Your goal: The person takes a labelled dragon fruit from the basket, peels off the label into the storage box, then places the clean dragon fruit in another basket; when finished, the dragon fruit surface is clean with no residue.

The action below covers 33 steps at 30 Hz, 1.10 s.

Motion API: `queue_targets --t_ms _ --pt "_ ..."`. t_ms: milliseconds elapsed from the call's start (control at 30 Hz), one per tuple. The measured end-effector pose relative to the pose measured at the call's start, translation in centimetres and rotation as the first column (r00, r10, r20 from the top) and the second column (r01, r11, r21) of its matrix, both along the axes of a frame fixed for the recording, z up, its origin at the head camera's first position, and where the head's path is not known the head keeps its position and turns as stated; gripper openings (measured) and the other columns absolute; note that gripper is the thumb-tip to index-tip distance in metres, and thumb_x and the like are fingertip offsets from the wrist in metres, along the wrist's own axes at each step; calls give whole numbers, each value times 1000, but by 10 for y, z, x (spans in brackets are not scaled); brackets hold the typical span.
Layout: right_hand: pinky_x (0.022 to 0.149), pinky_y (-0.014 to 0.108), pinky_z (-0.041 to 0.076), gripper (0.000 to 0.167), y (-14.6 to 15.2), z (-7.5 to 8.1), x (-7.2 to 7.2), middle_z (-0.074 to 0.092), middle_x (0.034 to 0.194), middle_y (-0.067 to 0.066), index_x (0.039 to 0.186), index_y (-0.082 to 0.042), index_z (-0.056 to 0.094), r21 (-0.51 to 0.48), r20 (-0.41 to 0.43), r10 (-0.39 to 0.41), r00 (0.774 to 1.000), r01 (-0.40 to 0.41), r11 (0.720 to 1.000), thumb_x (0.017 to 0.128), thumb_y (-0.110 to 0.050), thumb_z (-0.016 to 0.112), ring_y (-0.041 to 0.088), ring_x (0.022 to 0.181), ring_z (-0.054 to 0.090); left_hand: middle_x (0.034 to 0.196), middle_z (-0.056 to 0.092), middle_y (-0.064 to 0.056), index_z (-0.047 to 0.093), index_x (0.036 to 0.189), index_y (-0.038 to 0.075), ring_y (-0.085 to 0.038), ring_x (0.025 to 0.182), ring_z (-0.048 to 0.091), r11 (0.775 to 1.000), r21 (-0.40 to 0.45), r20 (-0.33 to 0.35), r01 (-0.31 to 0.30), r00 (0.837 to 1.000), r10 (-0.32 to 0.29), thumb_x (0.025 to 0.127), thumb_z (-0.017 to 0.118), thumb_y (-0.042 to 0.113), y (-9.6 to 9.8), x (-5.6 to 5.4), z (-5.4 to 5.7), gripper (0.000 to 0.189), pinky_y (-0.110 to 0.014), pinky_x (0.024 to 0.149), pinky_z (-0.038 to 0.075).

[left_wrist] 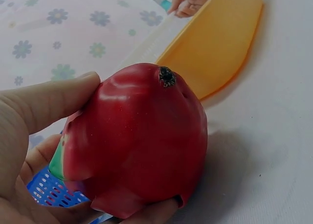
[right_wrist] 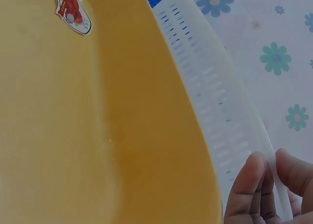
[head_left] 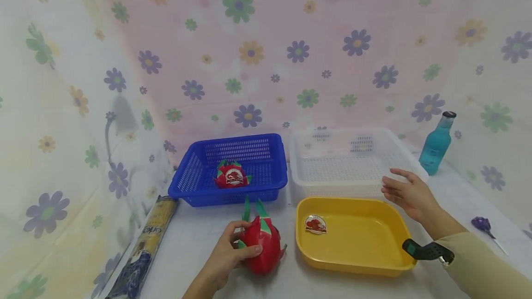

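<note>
My left hand (head_left: 227,255) grips a red dragon fruit (head_left: 266,250) with green leaf tips, thumb on one side and fingers round the other. In the left wrist view the fruit (left_wrist: 142,141) shows its glossy skin and dark stem end. My right hand (head_left: 409,195) is at the front right corner of the white basket (head_left: 305,188), fingers loosely bent and overlapping its rim. Seen from the right wrist, thumb and fingers (right_wrist: 250,180) lie on either side of that rim. Below is a yellow tray (head_left: 353,262) with a dragon fruit sticker (head_left: 316,224) inside.
A blue basket (head_left: 228,196) at the back left holds another dragon fruit (head_left: 230,174) with a label. Along the left lies a long pasta packet (head_left: 143,248). A blue bottle (head_left: 436,144) stands at the right, and a purple lollipop (head_left: 482,225) lies nearer.
</note>
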State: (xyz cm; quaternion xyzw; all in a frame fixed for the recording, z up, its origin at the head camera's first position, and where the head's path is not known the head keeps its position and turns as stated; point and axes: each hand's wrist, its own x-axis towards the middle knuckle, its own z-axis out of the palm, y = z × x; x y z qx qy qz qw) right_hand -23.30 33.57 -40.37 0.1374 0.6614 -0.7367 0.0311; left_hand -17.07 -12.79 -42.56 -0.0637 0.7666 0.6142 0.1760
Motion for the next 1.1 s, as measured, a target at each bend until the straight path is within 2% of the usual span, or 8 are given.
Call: queue_targets --t_ms 267,500,633,733,900,1100 --pt "74 18 58 83 -1 -4 1 68 84 -18 153 -23 22 28 -38 -23 999 24 999 88 -37 72 5 77 68 145 39 -31 41 136 16 -47 122 49 1000 13 -13 -15 1000 15 76 85 28 1 2 -2 76 -52 86 59" --pt "75 17 58 56 -1 -6 2 68 84 -18 128 -36 37 55 -57 -31 998 35 998 86 -41 73 7 78 68 147 36 -33 41 129 14 -49 124 48 999 21 -21 -25 999 25 76 85 29 2 3 -2 71 -53 86 58" --pt "75 17 58 63 1 -8 3 68 84 -17 134 -32 35 77 -66 -35 997 40 996 85 -43 73 8 79 68 148 35 -31 38 142 18 -49 125 45 1000 17 -13 13 1000 -13 77 84 30 3 1 -1 80 -53 87 58" --pt "76 17 58 70 2 -9 3 67 84 -18 139 -30 31 111 -66 -39 997 46 993 85 -45 72 8 80 67 149 33 -28 36 150 26 -50 128 41 998 17 4 55 998 -55 78 84 30 3 0 1 86 -53 88 58" --pt "76 17 58 70 0 -10 4 65 85 -17 141 -30 30 144 -65 -43 997 52 988 87 -46 70 8 80 67 152 29 -25 35 152 34 -53 131 34 994 22 36 111 993 -112 78 83 31 6 -1 5 88 -55 91 56" --pt "79 17 58 83 -3 -13 2 63 92 -15 151 -24 22 175 -46 -36 998 44 984 87 -49 68 8 84 66 154 26 -27 39 150 36 -55 132 33 990 19 69 141 987 -142 78 83 30 9 -1 8 84 -56 94 54"
